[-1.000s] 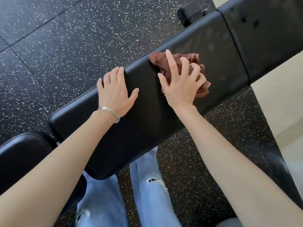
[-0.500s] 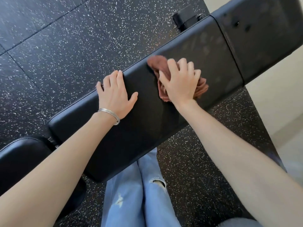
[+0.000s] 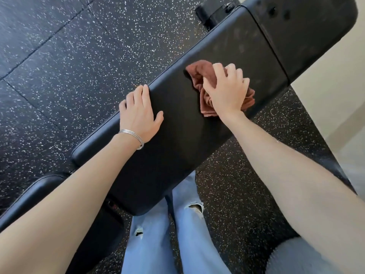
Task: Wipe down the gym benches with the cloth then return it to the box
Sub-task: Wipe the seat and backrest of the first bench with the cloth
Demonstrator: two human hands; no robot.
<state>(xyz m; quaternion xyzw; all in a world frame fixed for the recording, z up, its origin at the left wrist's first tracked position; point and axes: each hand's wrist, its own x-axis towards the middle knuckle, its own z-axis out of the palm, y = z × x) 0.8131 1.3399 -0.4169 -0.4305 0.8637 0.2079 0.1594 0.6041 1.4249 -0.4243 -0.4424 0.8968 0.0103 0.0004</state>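
our right hand [image 3: 227, 91] has bunched its fingers round the brown cloth [image 3: 197, 73], pressed mid-pad on the black bench [image 3: 177, 147]; our left hand [image 3: 138, 113] stays flat, released, at the far edge, left.

Black rubber floor [image 3: 59, 62] flecked with white spreads under me, laid in big tiles with thin seams [image 3: 42, 45] crossing the far left. On the right it meets a pale cream surface [image 3: 335, 80], brightly lit. It may be a wall, but I can't tell.
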